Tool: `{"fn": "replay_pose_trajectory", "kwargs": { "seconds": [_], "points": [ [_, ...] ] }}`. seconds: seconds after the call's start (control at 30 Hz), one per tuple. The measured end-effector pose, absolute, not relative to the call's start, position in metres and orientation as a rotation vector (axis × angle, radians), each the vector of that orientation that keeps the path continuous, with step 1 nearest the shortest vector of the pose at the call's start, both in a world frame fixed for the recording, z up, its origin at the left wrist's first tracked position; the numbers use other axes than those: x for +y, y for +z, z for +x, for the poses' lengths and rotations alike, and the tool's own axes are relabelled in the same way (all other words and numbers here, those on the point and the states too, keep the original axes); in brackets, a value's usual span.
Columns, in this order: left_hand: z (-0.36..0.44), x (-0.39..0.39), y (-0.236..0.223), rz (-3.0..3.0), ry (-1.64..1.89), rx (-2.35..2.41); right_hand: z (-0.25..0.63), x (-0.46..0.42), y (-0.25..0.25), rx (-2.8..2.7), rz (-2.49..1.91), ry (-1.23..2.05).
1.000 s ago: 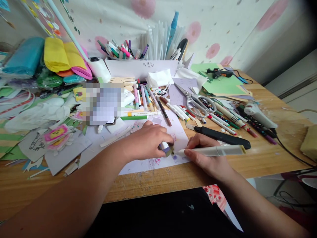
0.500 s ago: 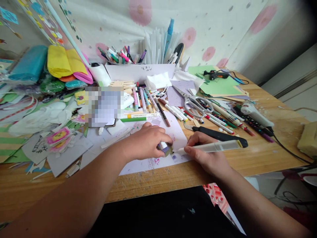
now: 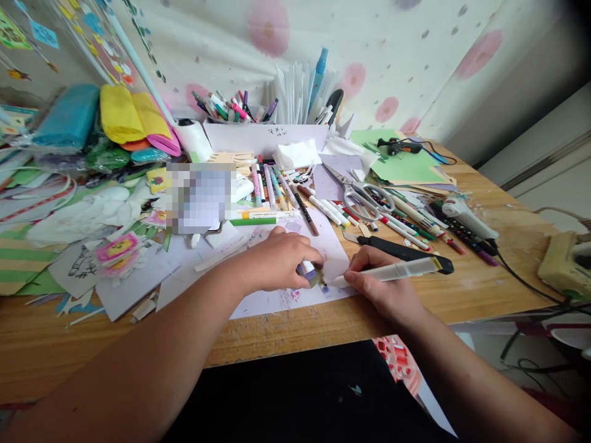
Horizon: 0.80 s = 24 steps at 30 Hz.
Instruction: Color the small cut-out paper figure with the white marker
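Observation:
My left hand (image 3: pixel 277 261) is closed around a small piece (image 3: pixel 310 274) with a white and purple end, pressing it onto a white sheet of paper (image 3: pixel 295 298) near the table's front edge. My right hand (image 3: pixel 383 286) grips a thick white marker (image 3: pixel 397 271) that lies nearly level, its tip touching the small piece just right of my left fingers. Purple and pink marks dot the paper around the tip. A black craft knife (image 3: pixel 401 251) lies just behind the marker.
Loose markers (image 3: pixel 277 191) and scissors (image 3: pixel 364 192) lie behind the paper. A white box of pens (image 3: pixel 268 132) stands at the wall. Coloured paper rolls (image 3: pixel 120 117) and cut scraps (image 3: pixel 111 252) fill the left. Green sheets (image 3: pixel 406 166), a glue gun (image 3: pixel 466 215) and a power strip (image 3: pixel 563 264) sit right.
Both hands have stayed on the paper with the marker tip at the small piece. The view has shifted slightly, bringing the power strip at the right further into sight.

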<state>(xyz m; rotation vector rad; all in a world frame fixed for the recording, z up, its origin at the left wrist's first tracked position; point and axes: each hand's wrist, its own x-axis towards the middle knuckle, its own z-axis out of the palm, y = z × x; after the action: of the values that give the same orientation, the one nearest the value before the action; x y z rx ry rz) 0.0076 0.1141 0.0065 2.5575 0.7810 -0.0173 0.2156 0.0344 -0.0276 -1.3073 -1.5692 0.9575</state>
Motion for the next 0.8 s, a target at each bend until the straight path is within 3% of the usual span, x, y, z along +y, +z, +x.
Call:
{"fn": "replay_pose_trajectory", "kwargs": {
  "seconds": [0.8],
  "points": [
    [0.0081, 0.1134, 0.0079, 2.563, -0.028, 0.789, 0.2087, 0.0359, -0.0207, -1.580, -1.323, 1.015]
  ]
}}
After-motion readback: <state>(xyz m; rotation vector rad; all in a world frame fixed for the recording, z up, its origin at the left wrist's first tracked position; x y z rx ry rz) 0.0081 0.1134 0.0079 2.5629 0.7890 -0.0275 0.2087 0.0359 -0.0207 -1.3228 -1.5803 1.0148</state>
